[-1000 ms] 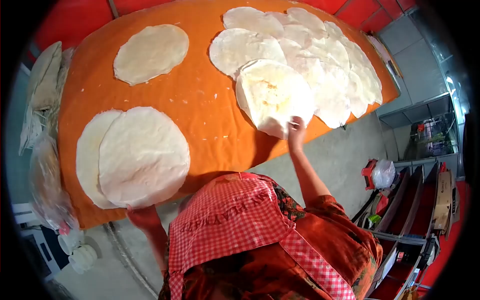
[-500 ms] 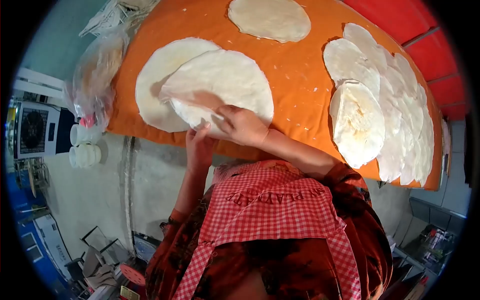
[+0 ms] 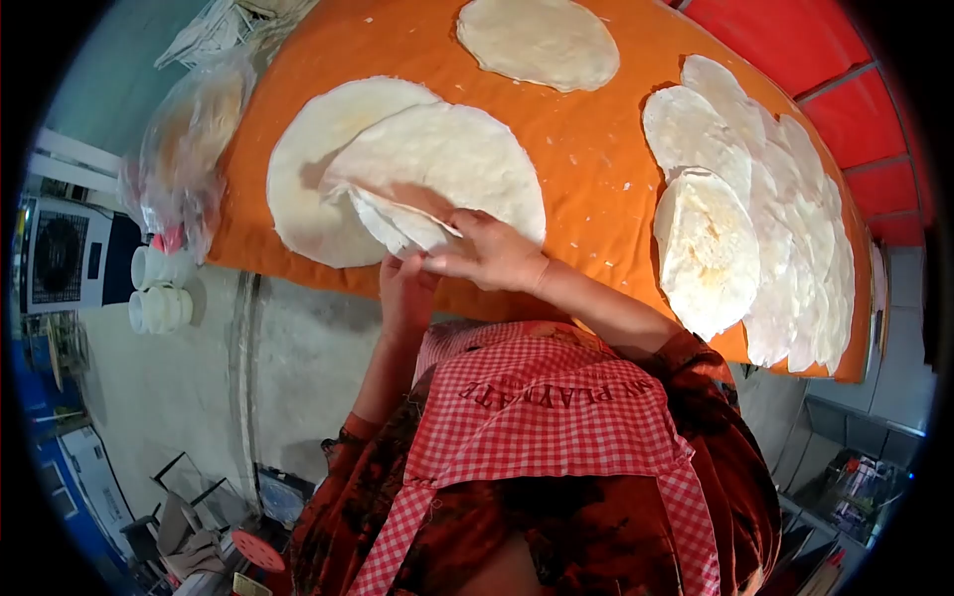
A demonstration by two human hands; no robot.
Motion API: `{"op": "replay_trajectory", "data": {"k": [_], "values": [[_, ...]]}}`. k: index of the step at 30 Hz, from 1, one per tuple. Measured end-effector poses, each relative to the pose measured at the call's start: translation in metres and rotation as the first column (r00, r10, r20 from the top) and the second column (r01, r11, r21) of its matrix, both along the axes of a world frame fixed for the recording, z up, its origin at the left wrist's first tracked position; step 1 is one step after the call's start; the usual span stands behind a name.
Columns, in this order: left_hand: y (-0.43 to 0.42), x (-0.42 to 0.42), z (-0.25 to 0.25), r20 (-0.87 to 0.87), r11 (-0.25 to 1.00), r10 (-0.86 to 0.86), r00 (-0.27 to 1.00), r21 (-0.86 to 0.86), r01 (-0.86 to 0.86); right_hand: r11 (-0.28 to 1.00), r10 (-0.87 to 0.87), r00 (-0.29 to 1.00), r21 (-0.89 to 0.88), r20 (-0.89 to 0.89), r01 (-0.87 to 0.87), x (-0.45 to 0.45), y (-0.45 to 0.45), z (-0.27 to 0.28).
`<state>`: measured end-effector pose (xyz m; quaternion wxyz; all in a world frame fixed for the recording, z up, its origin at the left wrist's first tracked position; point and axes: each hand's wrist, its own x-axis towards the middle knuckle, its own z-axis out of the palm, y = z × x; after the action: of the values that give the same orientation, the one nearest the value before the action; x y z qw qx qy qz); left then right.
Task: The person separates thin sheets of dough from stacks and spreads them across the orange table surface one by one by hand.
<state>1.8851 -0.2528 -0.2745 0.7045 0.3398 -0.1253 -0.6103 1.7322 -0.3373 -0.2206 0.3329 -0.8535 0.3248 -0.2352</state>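
Note:
A thin round flatbread (image 3: 452,149) lies partly over another flatbread (image 3: 308,189) on the orange cloth (image 3: 586,179). Its near edge is lifted and folded over, and both hands grip that edge. My left hand (image 3: 405,288) pinches it from below, at the table's front edge. Fingers of my right hand (image 3: 487,250) are closed on the fold just to the right. The two hands touch or nearly touch.
A single flatbread (image 3: 537,42) lies at the far middle. Many overlapping flatbreads (image 3: 795,248) cover the right side, a browned one (image 3: 708,253) on top. Plastic bags (image 3: 189,149) hang at the left edge, above white containers (image 3: 161,308).
The view has swung toward the left stack. My right hand has left the browned flatbread and joined my left hand on the upper flatbread, whose near edge is now folded up.

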Motion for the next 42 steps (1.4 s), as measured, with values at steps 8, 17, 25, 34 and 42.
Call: {"op": "replay_trajectory", "data": {"k": [8,17,25,34,42], "values": [[0.002,0.024,-0.025,0.688,0.972,0.207,0.695,-0.065,-0.225,0.977,-0.214,0.976,0.032,0.049,0.213,-0.004,-0.045,0.003],[0.016,0.118,-0.019,0.517,0.949,0.233,0.824,0.064,-0.309,0.503,-0.859,0.170,0.734,0.483,0.457,-0.238,-0.040,0.095],[-0.003,0.069,0.027,0.340,0.978,0.145,0.929,0.091,-0.186,-0.078,-0.989,-0.076,-0.014,0.129,0.997,-0.362,0.060,-0.062],[-0.050,-0.018,0.105,0.307,0.992,0.067,0.949,0.082,-0.096,0.968,-0.154,0.981,-0.182,0.119,0.174,-0.086,0.038,0.085],[-0.069,-0.032,0.134,0.345,0.990,0.036,0.938,-0.142,0.014,0.967,-0.195,0.976,-0.148,0.101,0.209,-0.043,-0.083,0.115]]}}
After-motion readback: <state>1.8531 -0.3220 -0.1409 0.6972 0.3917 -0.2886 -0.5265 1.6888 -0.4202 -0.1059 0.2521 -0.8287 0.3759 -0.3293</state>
